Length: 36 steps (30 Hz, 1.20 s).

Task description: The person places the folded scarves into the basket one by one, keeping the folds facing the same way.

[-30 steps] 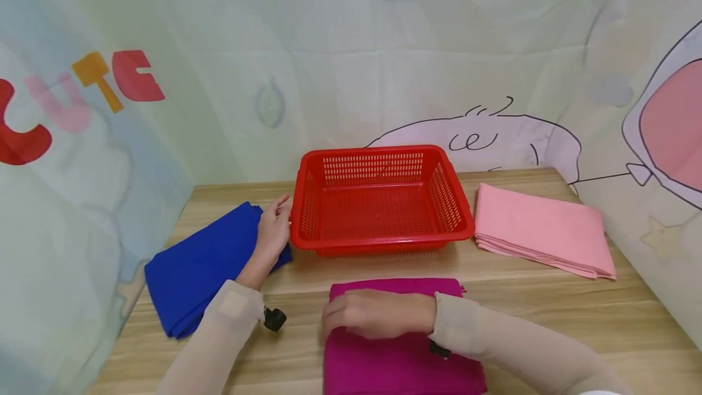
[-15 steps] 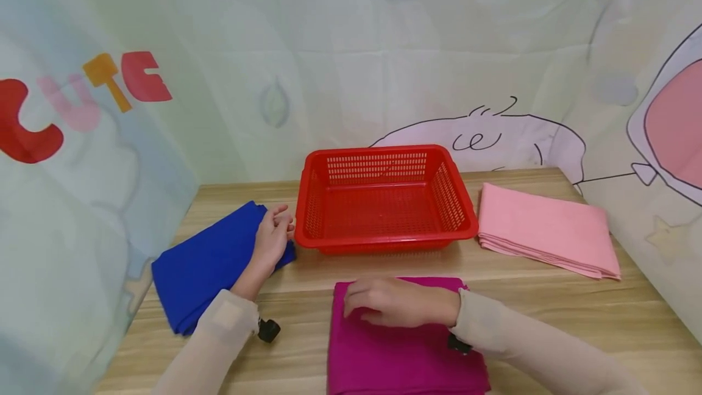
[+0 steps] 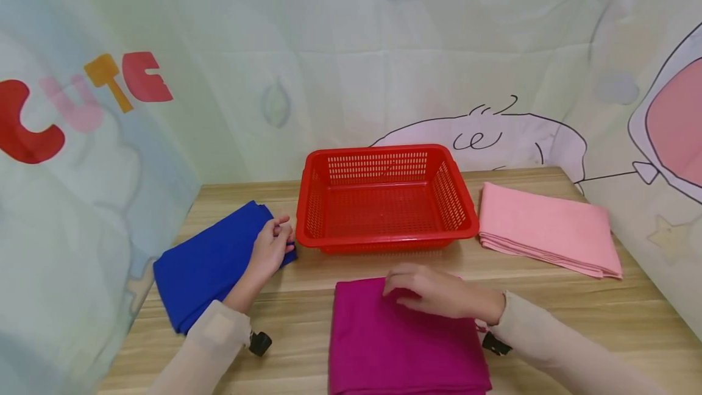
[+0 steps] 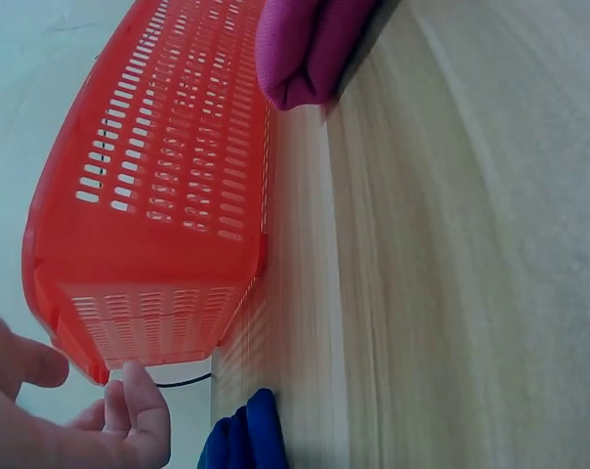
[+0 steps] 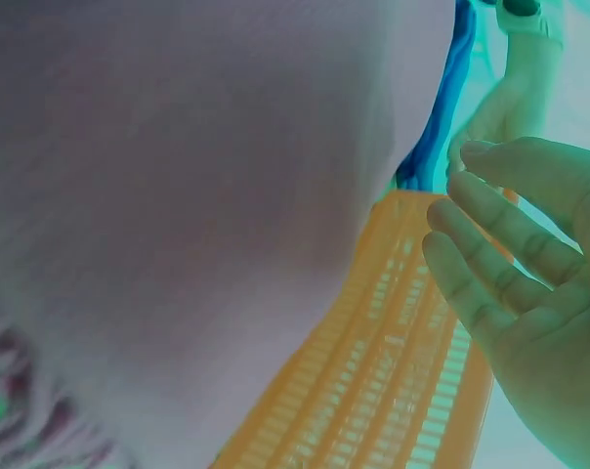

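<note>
My left hand (image 3: 270, 247) hovers over the corner of a folded blue cloth (image 3: 205, 267), beside the left end of a red plastic basket (image 3: 384, 245). Its fingers are loosely bent with nothing between them; the left wrist view shows its fingertips near the basket rim (image 4: 56, 337). Over the far part of a folded magenta cloth (image 3: 406, 352), my right hand (image 3: 433, 291) is held with relaxed, slightly bent fingers and holds nothing. In the right wrist view the fingers (image 5: 471, 283) are spread apart, and the cloth (image 5: 197, 195) fills the left side, looking greyish there.
A folded pink cloth (image 3: 548, 230) lies right of the basket. All of it stands on a wood-grain table (image 3: 296, 322). A printed fabric backdrop (image 3: 340, 66) closes off the back and both sides.
My right hand has moved right across the magenta cloth, away from its left edge. The left hand has drawn slightly back from the basket rim. Basket and cloths have stayed in place.
</note>
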{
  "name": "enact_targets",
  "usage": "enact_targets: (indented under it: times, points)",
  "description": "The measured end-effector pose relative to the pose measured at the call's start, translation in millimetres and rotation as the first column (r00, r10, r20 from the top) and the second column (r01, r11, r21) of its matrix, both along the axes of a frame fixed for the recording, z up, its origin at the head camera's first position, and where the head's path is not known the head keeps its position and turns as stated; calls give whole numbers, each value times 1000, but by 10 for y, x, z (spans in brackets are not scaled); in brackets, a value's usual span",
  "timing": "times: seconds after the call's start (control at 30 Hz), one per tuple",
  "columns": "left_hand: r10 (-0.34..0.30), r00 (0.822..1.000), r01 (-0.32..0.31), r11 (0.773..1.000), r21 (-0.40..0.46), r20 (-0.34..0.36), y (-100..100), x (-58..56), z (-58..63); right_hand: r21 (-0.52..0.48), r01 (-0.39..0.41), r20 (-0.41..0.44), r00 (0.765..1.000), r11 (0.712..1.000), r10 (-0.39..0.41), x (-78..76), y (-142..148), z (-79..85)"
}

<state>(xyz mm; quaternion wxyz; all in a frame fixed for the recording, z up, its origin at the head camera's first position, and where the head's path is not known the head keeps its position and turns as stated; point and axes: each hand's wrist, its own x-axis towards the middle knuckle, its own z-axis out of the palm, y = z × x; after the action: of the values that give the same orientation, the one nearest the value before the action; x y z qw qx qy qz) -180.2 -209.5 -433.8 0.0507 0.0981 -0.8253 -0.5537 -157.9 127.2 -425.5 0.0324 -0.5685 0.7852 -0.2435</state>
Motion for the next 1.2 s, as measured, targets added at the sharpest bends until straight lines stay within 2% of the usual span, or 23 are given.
enact_targets:
  times: [0.37,0.67,0.77,0.97,1.1,1.2]
  points:
    - [-65,997,66,997,-34,28,28,91,-16,-53,99,-41,994,994,-102,-39,336,-33]
    - [-107,993,110,992,-65,46,63,190,-53,-20,240,43,970,971,-239,-16,558,-9]
    - [-142,989,145,987,-68,48,67,249,-72,-16,287,45,957,958,-286,-9,624,-19]
    - [-217,974,217,976,1,67,91,364,-90,-47,398,60,917,916,-395,14,758,-52]
    - [-263,962,263,965,12,74,129,434,-94,-58,460,122,884,886,-451,49,853,-76]
    - [-300,950,303,953,-20,81,153,475,-92,-52,500,177,857,865,-484,73,908,-100]
